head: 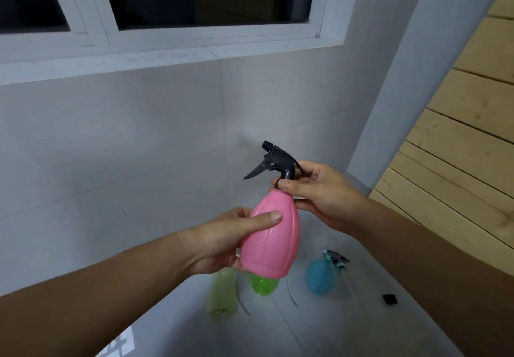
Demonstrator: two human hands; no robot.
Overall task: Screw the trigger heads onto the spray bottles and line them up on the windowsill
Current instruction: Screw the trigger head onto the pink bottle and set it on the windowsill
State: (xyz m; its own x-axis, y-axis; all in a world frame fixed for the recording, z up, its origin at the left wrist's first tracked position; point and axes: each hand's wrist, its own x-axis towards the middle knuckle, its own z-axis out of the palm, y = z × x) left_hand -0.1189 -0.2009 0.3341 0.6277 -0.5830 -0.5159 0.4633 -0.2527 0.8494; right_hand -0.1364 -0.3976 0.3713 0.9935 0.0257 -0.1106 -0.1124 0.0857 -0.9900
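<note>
I hold a pink spray bottle (pixel 271 241) up in front of me, tilted a little to the right. My left hand (pixel 230 241) wraps its lower body. A black trigger head (pixel 275 160) sits on its neck, nozzle pointing left. My right hand (pixel 314 189) pinches the collar of that head at the neck. The white windowsill (pixel 155 60) runs above, with nothing on it.
On the grey floor below lie a pale green bottle (pixel 222 294), a brighter green bottle (pixel 264 284) partly hidden by the pink one, and a blue bottle (pixel 321 276) with a teal trigger head (pixel 335 259) beside it. A small black piece (pixel 389 299) lies further right. Wooden slats (pixel 459 139) stand at right.
</note>
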